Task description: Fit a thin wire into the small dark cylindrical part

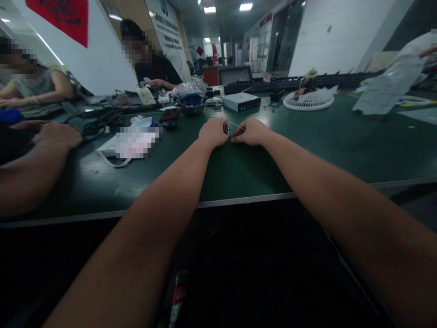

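Both of my hands meet over the green table, a short way in from its front edge. My left hand is closed around a small dark round piece with a shiny rim; the rest of that piece is hidden by my fingers. My right hand pinches a thin pale rod, which slants up and left toward the left hand. Whether the rod touches the round piece I cannot tell. Just beyond my hands is a silver box-shaped drive.
Left of my hands are a white bag, black cables and a dark bowl with blue cloth. A white fan grille lies back right. A co-worker's arm rests at left; other people sit beyond.
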Available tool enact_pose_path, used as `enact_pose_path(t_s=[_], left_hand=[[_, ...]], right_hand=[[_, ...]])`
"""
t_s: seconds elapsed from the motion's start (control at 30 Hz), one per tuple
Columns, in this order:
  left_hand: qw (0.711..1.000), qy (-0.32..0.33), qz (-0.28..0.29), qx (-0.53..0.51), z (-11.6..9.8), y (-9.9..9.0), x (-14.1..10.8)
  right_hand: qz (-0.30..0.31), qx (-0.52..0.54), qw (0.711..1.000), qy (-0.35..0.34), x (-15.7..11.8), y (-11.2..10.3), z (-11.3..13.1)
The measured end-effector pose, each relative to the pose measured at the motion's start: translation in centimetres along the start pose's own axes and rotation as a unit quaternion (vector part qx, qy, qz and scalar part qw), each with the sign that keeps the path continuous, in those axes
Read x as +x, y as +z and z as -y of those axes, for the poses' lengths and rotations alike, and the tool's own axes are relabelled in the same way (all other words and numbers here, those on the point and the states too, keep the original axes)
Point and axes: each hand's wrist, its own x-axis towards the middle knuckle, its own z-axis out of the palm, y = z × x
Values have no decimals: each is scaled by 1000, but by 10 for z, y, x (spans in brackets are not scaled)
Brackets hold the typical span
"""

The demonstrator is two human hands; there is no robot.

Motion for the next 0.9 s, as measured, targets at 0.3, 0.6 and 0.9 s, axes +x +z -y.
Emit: enact_pose_path(t_s=[0.3,0.6,0.9], left_hand=[[999,26,3,-18,-3,-3,-1],[994,107,16,-23,-14,-10,-6],[992,127,13,-6,-12,-12,-6]], right_hand=[[-79,58,995,13,6,5,-6],[-48,159,986,-25,9,9,-6],[-125,122,984,21,7,1,-8]])
